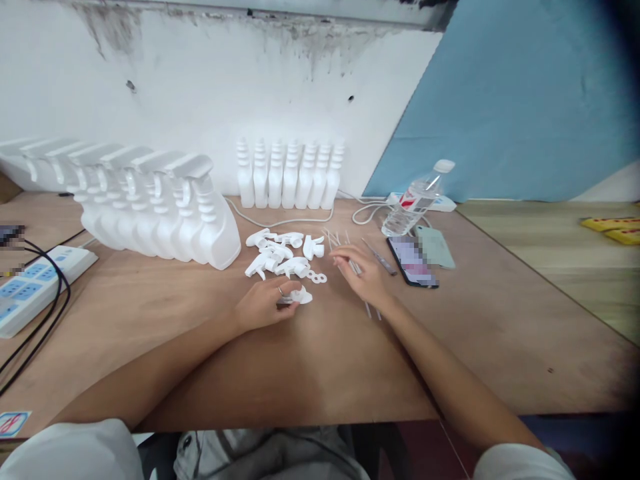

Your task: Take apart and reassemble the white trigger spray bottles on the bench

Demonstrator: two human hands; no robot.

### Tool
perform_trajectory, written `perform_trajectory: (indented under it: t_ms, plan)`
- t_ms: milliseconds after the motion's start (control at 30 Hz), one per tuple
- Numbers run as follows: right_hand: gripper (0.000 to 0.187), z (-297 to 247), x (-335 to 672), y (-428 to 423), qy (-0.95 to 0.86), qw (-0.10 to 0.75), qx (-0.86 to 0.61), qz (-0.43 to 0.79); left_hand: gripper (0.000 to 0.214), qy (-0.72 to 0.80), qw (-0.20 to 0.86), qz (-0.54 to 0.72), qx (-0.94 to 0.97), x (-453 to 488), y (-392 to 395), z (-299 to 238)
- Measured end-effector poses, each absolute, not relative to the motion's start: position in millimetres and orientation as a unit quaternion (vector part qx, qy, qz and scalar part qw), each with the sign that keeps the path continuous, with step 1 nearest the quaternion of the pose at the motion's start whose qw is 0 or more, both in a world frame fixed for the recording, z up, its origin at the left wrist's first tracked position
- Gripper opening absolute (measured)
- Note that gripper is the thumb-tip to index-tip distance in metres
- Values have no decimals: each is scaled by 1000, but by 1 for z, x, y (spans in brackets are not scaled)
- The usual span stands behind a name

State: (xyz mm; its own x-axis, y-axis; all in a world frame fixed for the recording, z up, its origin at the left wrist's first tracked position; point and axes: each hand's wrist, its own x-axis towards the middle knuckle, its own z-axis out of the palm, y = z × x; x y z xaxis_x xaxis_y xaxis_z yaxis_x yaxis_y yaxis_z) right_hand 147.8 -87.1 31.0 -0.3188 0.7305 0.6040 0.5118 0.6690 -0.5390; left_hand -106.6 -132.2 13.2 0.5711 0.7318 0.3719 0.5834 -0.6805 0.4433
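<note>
A white spray trigger head (pixel 303 296) is gripped in the fingers of my left hand (pixel 263 307), which wears a ring, low over the table. Just beyond it lies a loose pile of white spray trigger heads (pixel 270 252), with several small white washers (pixel 317 277) at its right edge. My right hand (pixel 364 272) is over some thin white dip tubes (pixel 369 311), whose ends stick out in front of and behind it. Its thumb and fingertips are drawn together; what is between them, if anything, is too small to make out. Right of this hand lies a slim grey tool (pixel 380 257).
Fitted spray bottles (pixel 185 230) stand in a row at left; bottles without heads (pixel 290 177) line the wall. At right are a water bottle (pixel 415 200), a phone (pixel 413 263) and a pale green flat object (pixel 436 247). A power strip (pixel 45 283) with black cables lies far left.
</note>
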Motion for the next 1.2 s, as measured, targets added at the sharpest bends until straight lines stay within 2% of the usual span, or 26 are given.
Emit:
perform_trajectory:
  t_ms: [67, 200, 367, 500, 600, 800, 967, 1067, 1200]
  plan:
    - [18, 32, 166, -74, -785, 435, -438, 54, 22, 371, 129, 266, 880, -105, -132, 15]
    - [19, 29, 194, -57, -764, 339, -549, -17, 22, 374, 126, 270, 878, -103, -132, 16]
    - [24, 24, 198, -56, -751, 188, -632, 30, 21, 387, 139, 275, 869, -102, -133, 14]
    - [20, 18, 196, -56, -738, 153, -653, 71, 21, 380, 132, 282, 871, -103, -134, 13]
    - [15, 13, 197, -52, -717, 160, -673, 83, 22, 377, 113, 295, 871, -104, -135, 11]
    - [21, 14, 200, -50, -698, 185, -688, 80, 21, 376, 97, 294, 873, -105, -135, 9]
    - [21, 20, 196, -53, -684, 215, -695, 53, 19, 355, 39, 308, 882, -103, -133, 8]
    - [17, 26, 192, -56, -655, 295, -691, 81, 18, 350, 25, 311, 883, -103, -133, 8]
    - [15, 40, 178, -67, -587, 467, -593, 293, 19, 362, 52, 291, 884, -103, -135, 9]
